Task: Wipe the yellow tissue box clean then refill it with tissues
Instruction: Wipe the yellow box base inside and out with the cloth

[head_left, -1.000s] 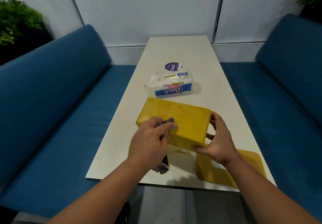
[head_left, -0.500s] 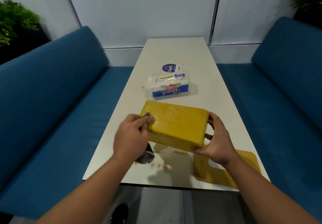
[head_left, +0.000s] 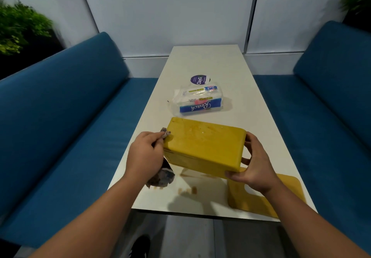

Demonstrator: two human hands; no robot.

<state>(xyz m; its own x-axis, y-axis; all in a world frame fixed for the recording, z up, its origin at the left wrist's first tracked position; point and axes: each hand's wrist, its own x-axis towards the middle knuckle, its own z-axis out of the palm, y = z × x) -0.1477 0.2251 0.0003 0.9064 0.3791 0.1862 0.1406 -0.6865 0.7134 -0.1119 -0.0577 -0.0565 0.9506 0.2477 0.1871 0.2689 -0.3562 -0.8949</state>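
Note:
The yellow tissue box (head_left: pixel 204 147) is tilted above the near end of the white table (head_left: pixel 247 101), its smeared flat side facing up. My right hand (head_left: pixel 254 164) grips its right end. My left hand (head_left: pixel 145 153) holds a grey cloth (head_left: pixel 162 176) against the box's left end, with cloth sticking out above and below my fist. A yellow lid (head_left: pixel 267 199) with a cut-out lies flat under my right wrist. A wrapped pack of tissues (head_left: pixel 197 102) with a blue label lies beyond the box.
A round purple sticker (head_left: pixel 199 80) sits on the table behind the pack. Small brown crumbs (head_left: pixel 188 190) and smears lie on the table near the front edge. Blue bench seats (head_left: pixel 60 117) flank the table on both sides. A shoe shows on the floor below.
My left hand has slid the cloth from the box's top face leftwards to its left end. The right hand keeps its grip.

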